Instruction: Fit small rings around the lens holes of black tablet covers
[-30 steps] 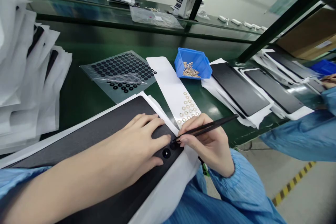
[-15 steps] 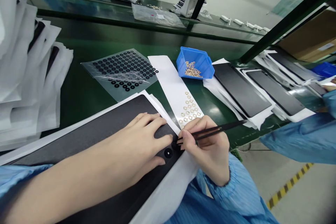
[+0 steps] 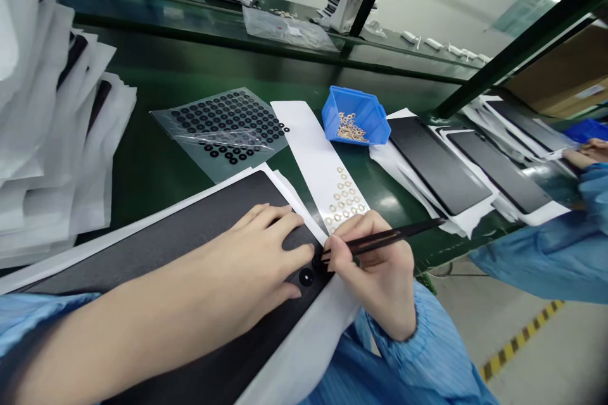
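Partly hidden, the tips of the thin black tweezers (image 3: 380, 239) vanish where they meet the flat matte black panel (image 3: 190, 234); what they hold cannot be made out. Right hand (image 3: 375, 266) pinches the tweezers, fingers together. Left hand (image 3: 251, 259) lies flat, fingers apart, pressing the panel just beside them. 1 small glossy black disc (image 3: 306, 277) sits below the grip.

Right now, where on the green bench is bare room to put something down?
Bare green mat lies between the white sleeve stack and the black ring sheet. Crowded: around the blue bin and dark panels.
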`<state>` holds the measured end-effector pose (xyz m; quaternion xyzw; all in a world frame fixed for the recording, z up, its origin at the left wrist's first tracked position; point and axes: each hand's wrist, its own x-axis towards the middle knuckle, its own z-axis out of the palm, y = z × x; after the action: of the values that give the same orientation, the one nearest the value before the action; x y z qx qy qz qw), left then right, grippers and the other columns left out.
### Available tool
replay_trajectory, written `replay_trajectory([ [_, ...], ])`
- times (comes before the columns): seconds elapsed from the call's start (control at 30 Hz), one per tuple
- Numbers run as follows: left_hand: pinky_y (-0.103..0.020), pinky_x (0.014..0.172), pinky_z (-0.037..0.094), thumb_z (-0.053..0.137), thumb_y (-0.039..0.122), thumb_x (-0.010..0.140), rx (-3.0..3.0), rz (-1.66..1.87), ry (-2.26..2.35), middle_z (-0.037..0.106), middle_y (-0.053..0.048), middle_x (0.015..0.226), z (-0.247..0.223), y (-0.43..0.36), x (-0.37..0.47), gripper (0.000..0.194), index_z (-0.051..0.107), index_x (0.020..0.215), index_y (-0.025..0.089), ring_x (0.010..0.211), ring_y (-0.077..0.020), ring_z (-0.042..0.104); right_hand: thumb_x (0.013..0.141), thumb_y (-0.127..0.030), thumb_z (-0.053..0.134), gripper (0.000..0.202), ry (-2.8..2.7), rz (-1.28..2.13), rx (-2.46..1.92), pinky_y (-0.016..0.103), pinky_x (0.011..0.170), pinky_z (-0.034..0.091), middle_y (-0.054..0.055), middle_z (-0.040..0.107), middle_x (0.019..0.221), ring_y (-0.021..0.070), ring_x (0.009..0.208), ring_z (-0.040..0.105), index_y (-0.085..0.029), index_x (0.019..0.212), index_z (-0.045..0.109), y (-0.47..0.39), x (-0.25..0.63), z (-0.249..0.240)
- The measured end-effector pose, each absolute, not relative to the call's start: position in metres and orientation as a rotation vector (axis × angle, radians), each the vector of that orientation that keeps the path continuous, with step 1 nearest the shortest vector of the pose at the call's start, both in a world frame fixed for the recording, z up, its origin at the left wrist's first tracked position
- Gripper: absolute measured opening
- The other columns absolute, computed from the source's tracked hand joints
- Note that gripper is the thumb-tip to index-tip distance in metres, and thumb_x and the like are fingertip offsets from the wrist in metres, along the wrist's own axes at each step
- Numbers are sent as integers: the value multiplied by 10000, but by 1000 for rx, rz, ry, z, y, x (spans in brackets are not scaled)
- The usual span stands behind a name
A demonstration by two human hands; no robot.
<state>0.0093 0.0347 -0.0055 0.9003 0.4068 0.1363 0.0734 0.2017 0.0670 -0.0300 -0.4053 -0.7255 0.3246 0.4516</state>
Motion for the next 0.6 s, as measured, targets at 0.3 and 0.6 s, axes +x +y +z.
replay_trajectory([
  [0.3, -468, 887, 482, 646, 257, 860, 2693, 424, 1233, 573, -113, 1180, -9, 36, 10, 212, 610, 1064, 211, 1112, -318, 519, 774, -106, 576, 195, -1814, 923, -1011, 231, 440, 460, -16, 577, 610, 118, 514, 568, -216, 661, 462, 76, 201, -25],
  [0.6, -480, 924, 476, 629, 246, 878, 2675, 356, 1241, 562, -119, 1218, -3, 34, 9, 243, 605, 1118, 217, 1166, -323, 498, 809, -167, 681, 145, -1762, 1059, -892, 240, 461, 539, -5, 627, 671, 125, 509, 628, -206, 744, 557, 76, 210, -17],
])
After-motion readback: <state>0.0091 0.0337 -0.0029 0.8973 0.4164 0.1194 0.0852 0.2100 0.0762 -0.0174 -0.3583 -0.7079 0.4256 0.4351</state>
